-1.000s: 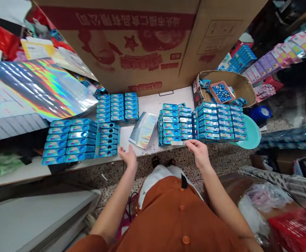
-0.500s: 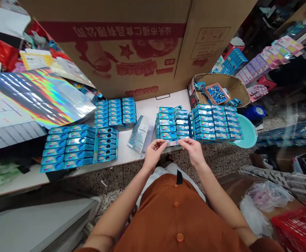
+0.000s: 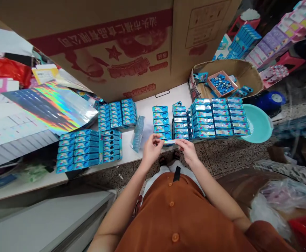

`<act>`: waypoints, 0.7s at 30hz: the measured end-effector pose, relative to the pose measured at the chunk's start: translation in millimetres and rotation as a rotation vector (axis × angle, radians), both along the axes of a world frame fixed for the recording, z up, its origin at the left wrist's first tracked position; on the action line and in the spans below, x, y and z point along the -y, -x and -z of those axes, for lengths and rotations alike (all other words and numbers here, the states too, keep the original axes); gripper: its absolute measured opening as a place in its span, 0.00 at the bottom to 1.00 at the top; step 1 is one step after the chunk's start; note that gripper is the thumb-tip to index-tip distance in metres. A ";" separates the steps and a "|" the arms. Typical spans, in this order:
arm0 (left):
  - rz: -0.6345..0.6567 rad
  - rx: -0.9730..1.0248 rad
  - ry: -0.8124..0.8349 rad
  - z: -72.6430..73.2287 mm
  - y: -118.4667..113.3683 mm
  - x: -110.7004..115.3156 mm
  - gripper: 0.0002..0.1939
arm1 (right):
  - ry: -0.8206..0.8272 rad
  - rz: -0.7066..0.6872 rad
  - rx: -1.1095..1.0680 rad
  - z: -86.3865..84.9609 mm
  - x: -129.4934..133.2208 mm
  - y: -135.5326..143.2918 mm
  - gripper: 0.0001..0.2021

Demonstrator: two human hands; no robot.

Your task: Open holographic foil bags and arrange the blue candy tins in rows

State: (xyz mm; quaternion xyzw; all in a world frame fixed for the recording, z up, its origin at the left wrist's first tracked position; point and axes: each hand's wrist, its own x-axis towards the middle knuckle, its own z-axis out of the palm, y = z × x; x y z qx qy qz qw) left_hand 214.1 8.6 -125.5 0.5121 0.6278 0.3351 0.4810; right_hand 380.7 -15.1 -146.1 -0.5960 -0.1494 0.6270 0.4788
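Between my two hands a thin pale strip [image 3: 170,142] is stretched level at the table's front edge. My left hand [image 3: 152,149] pinches its left end, and my right hand [image 3: 188,151] pinches the right end. Just beyond the strip stands a column of blue packs [image 3: 160,121] with round recesses. A narrower blue stack [image 3: 180,120] is beside it, and wider rows of blue packs [image 3: 204,119] stand to the right. Left of my hands lies a shiny crumpled pouch [image 3: 138,134] on a pale sheet.
More blue packs [image 3: 81,148] stand at the left. A large brown carton [image 3: 95,80] rises behind the table [image 3: 132,157]. An open cardboard box [image 3: 237,68] holds a pink tray [image 3: 221,84] of small blue pieces. A turquoise basin [image 3: 264,124] is at the right.
The view has shifted, with the stacks now showing a gap between the column and its narrower neighbour. The strip stays between my hands and now shows whiter.
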 end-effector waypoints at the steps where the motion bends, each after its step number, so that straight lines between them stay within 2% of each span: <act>1: 0.019 -0.058 -0.011 -1.2 -0.3 -0.3 0.12 | 0.012 0.005 -0.027 2.5 0.3 0.3 0.12; 7: 0.066 -0.232 -0.039 -10.9 -5.1 -1.0 0.13 | 0.066 0.027 -0.167 12.0 0.1 -0.9 0.13; 21: 0.057 -0.279 -0.076 -10.7 -6.8 1.7 0.15 | 0.082 0.014 -0.283 25.5 -0.1 0.9 0.12</act>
